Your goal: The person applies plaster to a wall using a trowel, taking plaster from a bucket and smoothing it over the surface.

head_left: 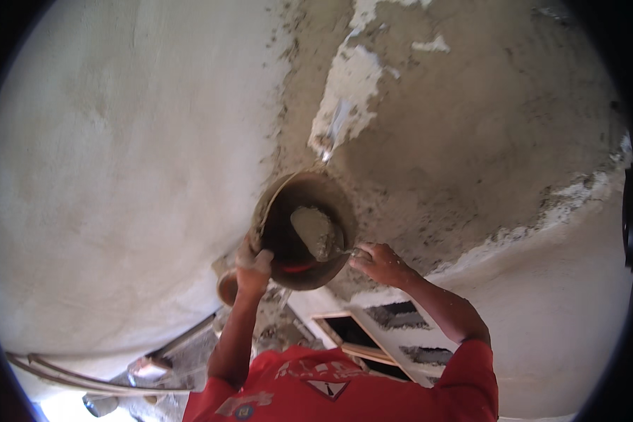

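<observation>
A mortar-crusted bucket (267, 204) is held up in front of me, its mouth facing me. My left hand (252, 267) grips its near left rim, thumb over the edge. In my right hand (381, 264), at the bucket's right side, is the handle of a trowel. The trowel's blade (313, 228) lies inside the bucket's mouth, with grey mortar on it near the handle. Dark shadow fills the bucket, and how much mortar it contains cannot be made out. A small red patch shows low inside it.
Rough grey mortar (471, 126) coats the wall ahead, around a bare white strip (348, 91). A smooth pale wall (119, 155) stands at left. Below are a second bucket (228, 287), a wooden frame (355, 334), openings in the right wall and long curved strips (84, 383).
</observation>
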`<state>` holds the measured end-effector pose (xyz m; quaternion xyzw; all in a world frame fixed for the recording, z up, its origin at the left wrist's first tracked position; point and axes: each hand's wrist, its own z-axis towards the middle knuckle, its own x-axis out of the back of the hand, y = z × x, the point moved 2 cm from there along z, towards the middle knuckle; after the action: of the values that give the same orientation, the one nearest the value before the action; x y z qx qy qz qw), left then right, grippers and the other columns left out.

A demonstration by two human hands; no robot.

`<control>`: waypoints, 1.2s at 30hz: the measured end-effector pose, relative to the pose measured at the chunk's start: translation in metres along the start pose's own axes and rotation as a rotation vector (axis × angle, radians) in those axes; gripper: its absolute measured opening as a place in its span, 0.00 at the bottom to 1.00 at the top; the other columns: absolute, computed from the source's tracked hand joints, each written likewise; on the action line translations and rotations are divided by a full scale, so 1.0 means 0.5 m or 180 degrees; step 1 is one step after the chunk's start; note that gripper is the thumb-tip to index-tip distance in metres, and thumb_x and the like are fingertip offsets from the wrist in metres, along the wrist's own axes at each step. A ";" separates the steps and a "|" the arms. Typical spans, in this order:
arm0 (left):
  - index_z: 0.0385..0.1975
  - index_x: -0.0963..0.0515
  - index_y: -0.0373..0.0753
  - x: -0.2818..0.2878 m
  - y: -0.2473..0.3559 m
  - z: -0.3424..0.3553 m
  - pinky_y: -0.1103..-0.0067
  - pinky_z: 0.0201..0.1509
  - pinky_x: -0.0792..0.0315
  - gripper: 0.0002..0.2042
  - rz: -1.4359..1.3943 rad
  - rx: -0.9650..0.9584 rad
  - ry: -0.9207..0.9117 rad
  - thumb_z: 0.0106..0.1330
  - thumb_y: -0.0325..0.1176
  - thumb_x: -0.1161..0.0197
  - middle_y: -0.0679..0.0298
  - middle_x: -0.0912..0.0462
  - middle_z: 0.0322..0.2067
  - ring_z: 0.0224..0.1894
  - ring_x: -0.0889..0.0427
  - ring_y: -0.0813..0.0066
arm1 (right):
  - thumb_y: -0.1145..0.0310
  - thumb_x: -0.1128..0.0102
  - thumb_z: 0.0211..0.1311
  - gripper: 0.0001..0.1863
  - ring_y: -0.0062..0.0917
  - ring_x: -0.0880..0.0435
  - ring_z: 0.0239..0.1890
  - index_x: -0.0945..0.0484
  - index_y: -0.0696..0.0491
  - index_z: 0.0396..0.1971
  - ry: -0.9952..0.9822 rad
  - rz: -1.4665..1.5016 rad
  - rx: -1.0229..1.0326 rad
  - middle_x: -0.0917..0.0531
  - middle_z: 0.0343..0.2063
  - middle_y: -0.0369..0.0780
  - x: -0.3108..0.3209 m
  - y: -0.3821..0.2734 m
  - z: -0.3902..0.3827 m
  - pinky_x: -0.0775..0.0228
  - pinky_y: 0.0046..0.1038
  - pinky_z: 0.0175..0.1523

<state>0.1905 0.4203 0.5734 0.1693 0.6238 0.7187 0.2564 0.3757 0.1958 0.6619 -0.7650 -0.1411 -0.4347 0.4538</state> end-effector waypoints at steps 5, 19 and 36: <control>0.50 0.25 0.28 0.028 0.017 0.012 0.78 0.49 0.27 0.24 -0.0369 -0.0081 0.0114 0.49 0.25 0.48 0.57 0.16 0.37 0.40 0.20 0.72 | 0.61 0.31 0.53 0.21 0.32 0.17 0.35 0.24 0.58 0.41 0.0267 -0.0207 0.0123 0.18 0.31 0.47 0.172 -0.137 -0.026 0.25 0.33 0.44; 0.48 0.27 0.27 0.073 0.004 -0.024 0.82 0.49 0.29 0.24 -0.0477 0.0067 0.0447 0.46 0.21 0.50 0.62 0.19 0.40 0.40 0.23 0.75 | 0.57 0.31 0.54 0.28 0.22 0.21 0.27 0.22 0.59 0.51 0.0307 0.0012 0.2112 0.18 0.29 0.41 0.473 -0.566 -0.127 0.29 0.24 0.31; 0.49 0.25 0.29 0.017 -0.037 -0.085 0.75 0.52 0.27 0.24 0.0180 0.0138 0.0163 0.48 0.25 0.49 0.54 0.16 0.41 0.42 0.18 0.65 | 0.68 0.40 0.64 0.15 0.20 0.20 0.26 0.26 0.54 0.49 0.1790 -0.0243 -0.0358 0.19 0.34 0.39 0.488 -0.179 -0.199 0.23 0.25 0.28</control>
<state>0.1628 0.3925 0.5476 0.1739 0.6405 0.7160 0.2163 0.4097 0.1200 0.9275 -0.6326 -0.0141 -0.6536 0.4153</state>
